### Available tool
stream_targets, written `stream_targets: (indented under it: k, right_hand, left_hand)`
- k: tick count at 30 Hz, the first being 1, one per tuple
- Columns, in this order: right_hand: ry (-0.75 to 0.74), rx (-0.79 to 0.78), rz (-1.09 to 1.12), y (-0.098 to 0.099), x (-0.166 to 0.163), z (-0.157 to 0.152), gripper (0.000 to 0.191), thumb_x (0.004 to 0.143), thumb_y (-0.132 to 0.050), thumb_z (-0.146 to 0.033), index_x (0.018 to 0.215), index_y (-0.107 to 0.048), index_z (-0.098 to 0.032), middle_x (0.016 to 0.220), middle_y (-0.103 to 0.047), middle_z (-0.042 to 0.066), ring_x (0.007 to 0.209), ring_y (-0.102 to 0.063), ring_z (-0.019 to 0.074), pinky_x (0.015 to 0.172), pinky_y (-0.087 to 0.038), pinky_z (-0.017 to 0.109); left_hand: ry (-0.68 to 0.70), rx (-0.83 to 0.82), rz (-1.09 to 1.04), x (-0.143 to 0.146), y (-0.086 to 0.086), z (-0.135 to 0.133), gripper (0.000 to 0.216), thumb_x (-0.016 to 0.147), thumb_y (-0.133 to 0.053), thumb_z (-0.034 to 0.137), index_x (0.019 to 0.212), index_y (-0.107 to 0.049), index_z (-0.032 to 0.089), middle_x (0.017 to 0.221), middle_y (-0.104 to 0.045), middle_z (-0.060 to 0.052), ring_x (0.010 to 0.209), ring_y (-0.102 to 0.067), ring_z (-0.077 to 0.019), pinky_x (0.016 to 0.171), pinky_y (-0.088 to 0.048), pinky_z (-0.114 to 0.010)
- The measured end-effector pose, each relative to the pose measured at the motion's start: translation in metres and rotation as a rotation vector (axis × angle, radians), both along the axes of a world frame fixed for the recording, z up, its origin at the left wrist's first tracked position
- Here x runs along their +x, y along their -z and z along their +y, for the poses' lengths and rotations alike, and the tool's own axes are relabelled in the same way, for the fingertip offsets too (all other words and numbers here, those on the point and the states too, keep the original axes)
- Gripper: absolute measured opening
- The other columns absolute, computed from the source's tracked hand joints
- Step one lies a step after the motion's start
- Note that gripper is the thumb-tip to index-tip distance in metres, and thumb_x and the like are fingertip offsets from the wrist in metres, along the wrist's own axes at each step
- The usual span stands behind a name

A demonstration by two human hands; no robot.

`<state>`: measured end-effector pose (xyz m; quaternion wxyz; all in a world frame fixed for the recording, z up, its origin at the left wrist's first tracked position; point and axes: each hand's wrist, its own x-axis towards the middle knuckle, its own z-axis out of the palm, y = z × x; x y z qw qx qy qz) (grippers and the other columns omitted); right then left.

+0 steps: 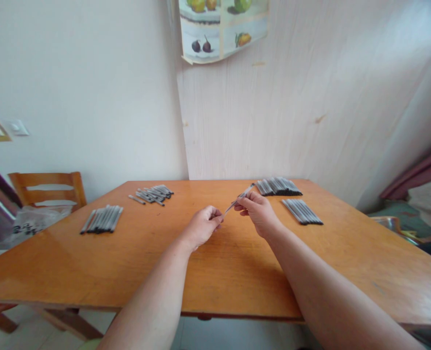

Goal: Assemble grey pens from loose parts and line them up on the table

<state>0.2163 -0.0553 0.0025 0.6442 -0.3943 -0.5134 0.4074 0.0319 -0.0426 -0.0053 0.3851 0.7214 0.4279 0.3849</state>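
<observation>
A slim clear pen (pixel 231 207) with a dark end slants up to the right between my two hands, above the middle of the table. My left hand (pixel 204 224) is closed in a pinch at the pen's lower left end. Higher along the barrel, my right hand (pixel 258 212) grips it between thumb and fingers, with the dark end sticking out past them. Whether a separate part sits at the lower tip is too small to tell. Right of my right hand lies a neat row of similar pens (pixel 302 211), dark ends toward me.
Behind that row is a larger bundle of pens (pixel 278 186). A loose heap of pens (pixel 152 194) lies at the back left, and another row (pixel 102 219) nearer the left edge of the wooden table (pixel 157 272). A chair (pixel 47 187) holds a plastic bag (pixel 36 221) with black pieces.
</observation>
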Motion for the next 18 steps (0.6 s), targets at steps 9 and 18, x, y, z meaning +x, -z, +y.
stream_targets:
  k: [9, 18]
  right_hand:
    - [-0.032, -0.003, -0.042, 0.0013, -0.0029, 0.0, 0.017, 0.072, -0.06, -0.034, 0.079, -0.057, -0.018, 0.073, -0.065, 0.003, 0.068, -0.059, 0.0149, 0.062, -0.04, 0.027]
    - [-0.06, 0.008, -0.075, 0.0044, -0.0054, 0.0011, 0.016, 0.073, -0.059, -0.032, 0.081, -0.058, -0.018, 0.073, -0.065, 0.003, 0.069, -0.06, 0.0152, 0.061, -0.04, 0.027]
  left_hand:
    - [0.001, -0.013, -0.007, 0.0012, -0.0025, -0.0019, 0.016, 0.078, -0.059, 0.031, 0.084, -0.056, 0.016, 0.071, -0.058, 0.0, 0.061, -0.052, -0.0103, 0.058, -0.042, -0.023]
    - [0.001, -0.059, -0.083, 0.0035, -0.0059, -0.0056, 0.016, 0.077, -0.061, 0.028, 0.085, -0.055, 0.016, 0.077, -0.059, -0.002, 0.064, -0.058, -0.0113, 0.059, -0.045, -0.024]
